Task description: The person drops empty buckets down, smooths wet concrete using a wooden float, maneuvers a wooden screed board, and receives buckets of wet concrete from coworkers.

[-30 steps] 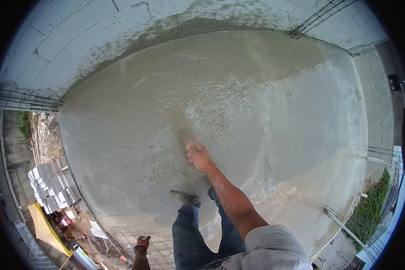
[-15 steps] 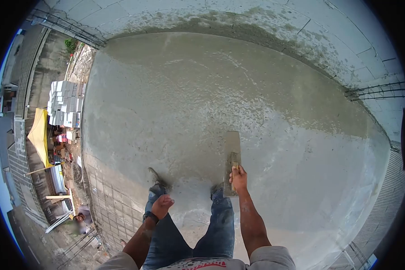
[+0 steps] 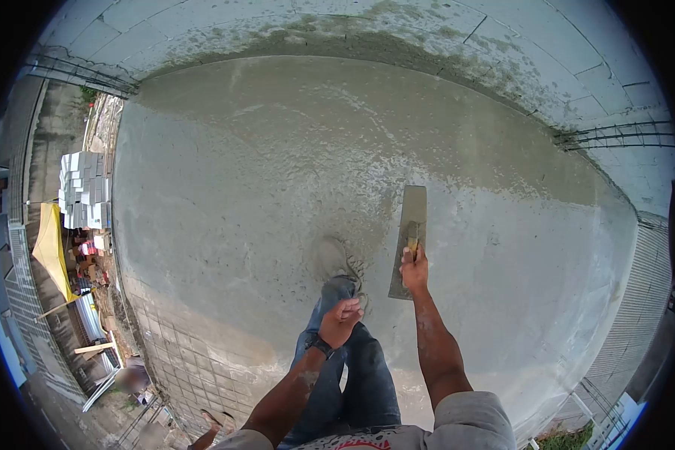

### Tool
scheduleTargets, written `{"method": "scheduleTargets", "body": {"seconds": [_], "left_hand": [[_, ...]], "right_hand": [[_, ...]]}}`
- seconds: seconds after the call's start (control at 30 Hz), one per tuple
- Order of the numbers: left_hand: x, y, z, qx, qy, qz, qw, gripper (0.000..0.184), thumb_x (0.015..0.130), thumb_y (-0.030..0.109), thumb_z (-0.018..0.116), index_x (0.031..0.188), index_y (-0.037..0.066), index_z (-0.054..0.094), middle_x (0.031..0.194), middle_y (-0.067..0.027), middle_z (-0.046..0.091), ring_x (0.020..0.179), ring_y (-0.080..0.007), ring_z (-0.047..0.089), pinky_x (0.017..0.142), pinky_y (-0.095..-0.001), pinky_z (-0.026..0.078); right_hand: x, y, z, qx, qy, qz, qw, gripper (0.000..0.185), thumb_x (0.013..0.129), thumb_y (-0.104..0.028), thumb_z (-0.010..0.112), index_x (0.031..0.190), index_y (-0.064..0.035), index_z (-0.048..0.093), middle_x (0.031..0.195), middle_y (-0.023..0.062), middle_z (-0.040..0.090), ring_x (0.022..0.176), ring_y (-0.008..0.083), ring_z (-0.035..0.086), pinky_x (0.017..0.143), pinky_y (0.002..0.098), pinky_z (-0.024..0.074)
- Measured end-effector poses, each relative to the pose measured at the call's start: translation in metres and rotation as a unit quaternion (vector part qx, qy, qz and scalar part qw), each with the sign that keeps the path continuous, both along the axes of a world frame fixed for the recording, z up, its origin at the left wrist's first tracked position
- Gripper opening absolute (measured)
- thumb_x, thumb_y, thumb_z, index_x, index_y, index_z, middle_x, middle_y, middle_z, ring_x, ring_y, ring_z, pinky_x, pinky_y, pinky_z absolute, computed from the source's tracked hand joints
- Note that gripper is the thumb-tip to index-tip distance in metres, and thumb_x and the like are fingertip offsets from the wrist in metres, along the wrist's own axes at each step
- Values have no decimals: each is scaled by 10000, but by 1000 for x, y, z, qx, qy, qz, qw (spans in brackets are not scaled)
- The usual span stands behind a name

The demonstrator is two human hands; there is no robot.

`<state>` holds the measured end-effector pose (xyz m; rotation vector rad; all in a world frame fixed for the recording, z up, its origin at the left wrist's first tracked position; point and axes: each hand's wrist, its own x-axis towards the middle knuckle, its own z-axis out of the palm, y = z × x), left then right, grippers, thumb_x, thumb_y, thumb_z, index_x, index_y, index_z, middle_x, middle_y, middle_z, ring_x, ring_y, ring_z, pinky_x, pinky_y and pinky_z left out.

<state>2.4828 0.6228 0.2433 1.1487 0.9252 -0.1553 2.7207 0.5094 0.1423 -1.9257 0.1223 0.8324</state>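
Trowel (image 3: 407, 238) in the right hand (image 3: 415, 270), over concrete (image 3: 240, 195)
Fingers wrap its handle, blade reaching ahead of them; left hand (image 3: 341, 319) above the jeans (image 3: 367, 382), spread or closed I cannot tell

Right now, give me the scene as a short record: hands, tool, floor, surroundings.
Left hand: loosely curled, nothing visible in it
Right hand: gripping the trowel
Tool position: at the concrete floor, contact unclear
Floor finish: rough near centre, smoother toward right
Lower left: grid-lined area
Far side: pale block wall, splashed near its base
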Motion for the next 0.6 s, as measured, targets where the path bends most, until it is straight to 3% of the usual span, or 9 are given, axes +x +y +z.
{"method": "scheduleTargets", "body": {"seconds": [0.1,0.2,0.27,0.37,0.47,0.57,0.6], "left_hand": [[7,12,-24,-6,34,-10,999,411,946,215,689,1267,-18,580,1196,-171,668,1097,-201,646,935,-324,527],[5,26,-68,-26,80,4,996,425,939,282,695,1236,-9,609,1155,-167,687,1060,-210,665,907,-331,535],[10,40,-102,-7,112,10,994,445,930,299,702,1236,-11,610,1143,-159,693,1029,-208,675,871,-320,539],[38,54,-136,-16,150,57,987,472,919,326,701,1226,-23,616,1113,-145,705,975,-192,684,788,-299,539],[74,56,-175,-52,150,118,980,473,911,310,705,1219,-37,618,1090,-150,710,971,-202,685,789,-312,545],[99,45,-218,36,99,79,991,504,897,304,721,1229,-55,602,1094,-173,705,985,-233,687,828,-331,549],[114,55,-209,37,118,55,991,523,888,298,734,1227,-74,591,1098,-198,701,1009,-259,684,874,-342,543]], "right_hand": [[10,64,-9,24,39,4,999,420,992,-362,566,1253,-37,517,768,13,505,615,101,495,529,281,482],[27,123,-28,14,52,54,997,492,988,-395,550,1337,-53,496,873,111,627,698,231,631,632,380,544],[35,160,-72,-20,-47,108,993,544,985,-411,534,1399,-67,458,1015,207,653,856,363,658,750,455,541],[59,214,-104,-52,-163,178,969,623,978,-409,514,1488,-82,365,1234,334,585,1121,514,570,939,540,477],[82,272,-141,-50,-191,189,962,620,972,-378,525,1484,-84,337,1150,319,627,1034,509,612,883,543,499],[108,326,-161,-34,-207,193,959,597,967,-355,530,1461,-78,342,1083,306,650,977,507,629,846,549,504],[119,343,-168,-24,-200,200,959,597,965,-353,533,1459,-75,347,1078,306,651,976,504,631,848,549,503]]}}
